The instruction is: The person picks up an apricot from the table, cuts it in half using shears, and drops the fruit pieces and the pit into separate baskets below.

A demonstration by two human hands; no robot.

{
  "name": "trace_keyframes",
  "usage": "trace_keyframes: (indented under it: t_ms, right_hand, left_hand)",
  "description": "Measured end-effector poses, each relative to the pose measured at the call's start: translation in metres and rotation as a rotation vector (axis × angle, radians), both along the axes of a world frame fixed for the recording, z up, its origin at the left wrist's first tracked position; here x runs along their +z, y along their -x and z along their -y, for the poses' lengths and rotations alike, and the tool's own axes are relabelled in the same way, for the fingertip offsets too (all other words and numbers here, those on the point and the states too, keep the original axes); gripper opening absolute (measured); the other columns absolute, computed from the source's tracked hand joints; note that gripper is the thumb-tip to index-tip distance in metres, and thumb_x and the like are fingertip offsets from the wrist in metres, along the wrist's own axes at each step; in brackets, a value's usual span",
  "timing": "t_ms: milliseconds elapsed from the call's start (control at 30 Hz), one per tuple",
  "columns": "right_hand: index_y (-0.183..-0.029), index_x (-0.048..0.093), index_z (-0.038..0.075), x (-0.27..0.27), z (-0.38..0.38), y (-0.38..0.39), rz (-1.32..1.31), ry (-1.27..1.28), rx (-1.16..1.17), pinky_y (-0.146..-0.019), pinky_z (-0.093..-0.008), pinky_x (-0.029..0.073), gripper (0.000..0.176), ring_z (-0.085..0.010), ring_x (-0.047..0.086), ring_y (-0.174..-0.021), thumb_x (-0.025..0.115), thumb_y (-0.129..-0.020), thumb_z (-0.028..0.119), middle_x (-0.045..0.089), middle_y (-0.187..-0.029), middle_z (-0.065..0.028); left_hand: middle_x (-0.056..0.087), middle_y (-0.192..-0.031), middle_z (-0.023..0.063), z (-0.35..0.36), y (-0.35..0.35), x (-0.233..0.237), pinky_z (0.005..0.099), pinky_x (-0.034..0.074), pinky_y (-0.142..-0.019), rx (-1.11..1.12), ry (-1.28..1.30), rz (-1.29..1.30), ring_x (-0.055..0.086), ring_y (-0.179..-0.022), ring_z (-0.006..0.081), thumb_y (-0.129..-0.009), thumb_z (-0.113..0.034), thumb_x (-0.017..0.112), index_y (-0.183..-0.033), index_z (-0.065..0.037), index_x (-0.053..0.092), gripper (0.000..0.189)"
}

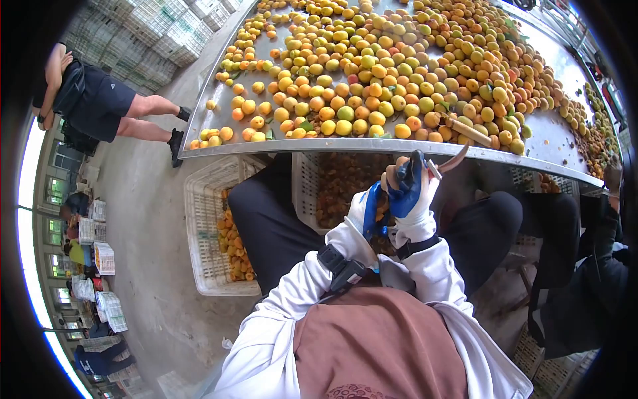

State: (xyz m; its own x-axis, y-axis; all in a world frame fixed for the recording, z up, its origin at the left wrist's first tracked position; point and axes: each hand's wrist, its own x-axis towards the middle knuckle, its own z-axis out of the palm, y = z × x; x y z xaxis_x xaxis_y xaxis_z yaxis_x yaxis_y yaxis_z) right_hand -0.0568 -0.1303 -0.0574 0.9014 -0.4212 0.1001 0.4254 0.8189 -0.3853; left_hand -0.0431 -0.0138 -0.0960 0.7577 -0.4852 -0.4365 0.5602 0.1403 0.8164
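Observation:
My right hand (413, 187), in a white glove with a blue palm, is closed around a knife. The curved knife blade (456, 159) points up and right, just below the table edge. Against it, at its left, is my left hand (372, 207), gloved the same way, with curled fingers. Whatever lies between the fingers is hidden. Above both hands, many yellow-orange apricots (345, 112) are spread over the metal table (319, 144). Among the fruit near the edge lies a tan wooden stick or handle (468, 131).
Below the table, a white crate (199, 266) holds orange fruit pieces at left; another crate (306, 189) with darker pieces stands between my knees. A standing person (100, 100) is at left, and a person's dark sleeve (595, 266) at right. Stacked crates (143, 36) fill the back left.

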Motion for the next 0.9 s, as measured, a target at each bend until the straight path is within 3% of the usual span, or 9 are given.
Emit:
trace_keyframes:
  t_ms: [33,100,367,467,600,700,767,833,900]
  right_hand:
    - [-0.092,0.057,0.001,-0.002,0.000,-0.002,0.001,0.000,0.002,-0.045,-0.0331,0.039,0.028,-0.0173,0.051,-0.051,0.061,-0.098,0.028,0.057,-0.072,-0.0082]
    - [-0.090,0.057,0.003,0.004,-0.001,-0.006,-0.057,0.048,0.012,-0.044,-0.0322,0.037,0.028,-0.0169,0.048,-0.047,0.060,-0.099,0.029,0.057,-0.072,-0.0083]
    - [-0.075,0.051,0.010,0.011,0.010,-0.008,-0.261,-0.075,0.276,-0.042,-0.0301,0.030,0.033,-0.0123,0.038,-0.043,0.056,-0.101,0.030,0.045,-0.060,-0.0009]
    - [-0.076,0.051,0.011,0.011,0.009,-0.006,-0.298,-0.065,0.257,-0.041,-0.0306,0.031,0.032,-0.0126,0.038,-0.043,0.055,-0.101,0.029,0.045,-0.061,-0.0007]
    - [-0.078,0.051,0.010,0.001,0.008,-0.008,-0.351,-0.028,0.208,-0.040,-0.0304,0.032,0.030,-0.0134,0.040,-0.043,0.056,-0.100,0.029,0.047,-0.061,-0.0019]
    - [-0.080,0.052,0.009,-0.003,0.003,-0.010,-0.443,0.074,0.147,-0.039,-0.0306,0.032,0.029,-0.0146,0.042,-0.043,0.057,-0.099,0.030,0.048,-0.062,-0.0031]
    - [-0.085,0.052,0.008,-0.016,0.001,-0.004,-0.449,-0.064,0.273,-0.036,-0.0308,0.033,0.028,-0.0160,0.045,-0.041,0.060,-0.097,0.032,0.049,-0.063,-0.0040]
    - [-0.085,0.051,0.009,-0.006,-0.016,0.009,-0.632,0.212,0.219,-0.034,-0.0305,0.034,0.030,-0.0157,0.044,-0.039,0.062,-0.096,0.033,0.047,-0.061,-0.0033]
    - [-0.082,0.051,0.008,-0.005,-0.011,0.006,-0.562,0.160,0.122,-0.034,-0.0294,0.034,0.031,-0.0150,0.043,-0.038,0.061,-0.098,0.033,0.044,-0.055,-0.0028]
  left_hand:
    - [0.050,-0.066,-0.0051,-0.007,-0.002,-0.002,0.0263,0.037,-0.052,0.002,0.000,0.001,0.043,-0.054,0.0070,-0.099,-0.038,0.057,-0.085,-0.010,0.062,0.031]
    - [0.065,-0.089,0.0061,-0.017,-0.004,-0.005,0.0294,0.051,-0.072,-0.239,-0.164,0.332,0.060,-0.078,0.0132,-0.080,-0.001,0.072,-0.110,0.000,0.058,0.032]
    - [0.067,-0.091,0.0110,-0.018,0.012,-0.015,0.0314,0.053,-0.074,-0.181,-0.055,0.606,0.064,-0.081,0.0164,-0.081,-0.001,0.070,-0.110,0.000,0.059,0.031]
    - [0.065,-0.086,0.0037,-0.011,0.011,-0.031,0.0284,0.049,-0.070,-0.076,0.119,0.063,0.061,-0.077,0.0128,-0.097,-0.015,0.057,-0.109,-0.002,0.061,0.018]
    - [0.060,-0.077,-0.0014,-0.007,0.015,-0.014,0.0251,0.037,-0.057,0.023,0.227,-0.170,0.050,-0.066,0.0070,-0.100,-0.030,0.054,-0.094,-0.009,0.066,0.025]
    - [0.059,-0.072,-0.0022,-0.002,0.013,-0.009,0.0261,0.039,-0.057,0.064,-0.126,-0.107,0.051,-0.063,0.0089,-0.099,-0.036,0.055,-0.087,-0.011,0.066,0.030]
    - [0.050,-0.058,-0.0021,-0.002,-0.012,-0.027,0.0314,0.037,-0.045,0.256,-0.167,-0.285,0.045,-0.046,0.0137,-0.096,-0.043,0.058,-0.075,-0.011,0.063,0.038]
    - [0.048,-0.056,-0.0034,-0.024,-0.053,-0.066,0.0308,0.034,-0.044,0.405,0.072,-0.232,0.044,-0.045,0.0124,-0.097,-0.045,0.055,-0.074,-0.013,0.062,0.040]
    - [0.046,-0.056,-0.0049,-0.034,-0.061,-0.030,0.0296,0.033,-0.043,0.296,-0.105,-0.081,0.041,-0.045,0.0112,-0.098,-0.045,0.053,-0.074,-0.014,0.060,0.040]
